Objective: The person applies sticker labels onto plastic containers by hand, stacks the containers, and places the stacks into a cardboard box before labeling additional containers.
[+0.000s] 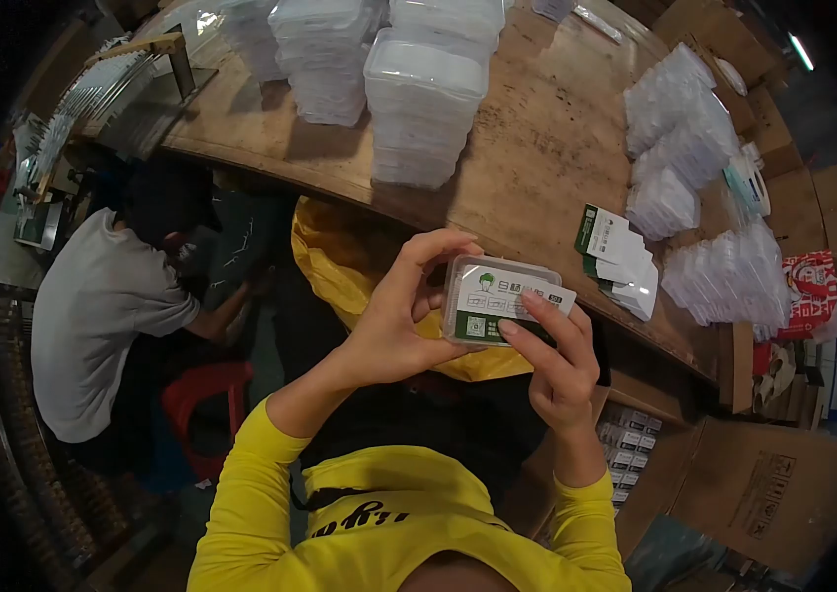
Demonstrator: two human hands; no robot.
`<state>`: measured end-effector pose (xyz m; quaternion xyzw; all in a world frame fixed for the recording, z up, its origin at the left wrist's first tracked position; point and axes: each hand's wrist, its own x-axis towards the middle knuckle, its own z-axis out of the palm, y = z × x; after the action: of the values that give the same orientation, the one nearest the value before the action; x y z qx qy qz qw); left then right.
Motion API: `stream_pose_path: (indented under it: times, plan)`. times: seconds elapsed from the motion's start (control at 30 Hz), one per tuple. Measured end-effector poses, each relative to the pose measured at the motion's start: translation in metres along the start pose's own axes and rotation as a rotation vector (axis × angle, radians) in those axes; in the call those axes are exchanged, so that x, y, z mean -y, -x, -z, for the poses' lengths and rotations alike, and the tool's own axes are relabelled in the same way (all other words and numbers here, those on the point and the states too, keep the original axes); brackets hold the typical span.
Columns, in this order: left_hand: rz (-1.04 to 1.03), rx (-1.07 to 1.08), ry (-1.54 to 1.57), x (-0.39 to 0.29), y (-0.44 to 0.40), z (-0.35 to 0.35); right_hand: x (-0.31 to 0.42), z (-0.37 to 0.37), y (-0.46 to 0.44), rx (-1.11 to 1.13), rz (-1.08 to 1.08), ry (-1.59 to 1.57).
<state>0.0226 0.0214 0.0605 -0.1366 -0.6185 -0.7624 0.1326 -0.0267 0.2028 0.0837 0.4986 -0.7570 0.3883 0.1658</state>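
Note:
My left hand (397, 321) is wrapped around the left end of a clear plastic box (511, 266), holding it above my lap in front of the table edge. A white and green printed card (494, 308) lies over the box, its right end sticking out past the box's side. My right hand (562, 370) grips the card's right part, with fingers on top of it; the thumb is mostly hidden. To the right on the table lies a fanned-out pile of similar printed cards (621, 259).
Tall stacks of clear plastic boxes (423, 113) stand on the wooden table (547, 128). More clear plastic pieces (729, 276) are piled at right. Below right is an open carton (754, 483) with packed boxes. A yellow sack (325, 242) hangs under the table edge. Another person (113, 316) crouches at left beside a red stool (203, 405).

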Motion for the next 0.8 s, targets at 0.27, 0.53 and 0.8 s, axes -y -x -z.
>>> stream_pose_path:
  times: [0.27, 0.53, 0.8]
  plan:
    - [-0.042, 0.009, -0.025, 0.001, -0.001, 0.001, 0.000, 0.000, -0.001, 0.014, 0.016, 0.031]
    - [-0.074, -0.051, -0.184, 0.009, -0.014, 0.009, -0.009, 0.008, 0.005, 0.460, -0.144, 0.254]
    - [-0.040, -0.120, -0.554, 0.095, -0.092, 0.005, -0.137, 0.018, 0.024, 0.135, -0.315, 0.753]
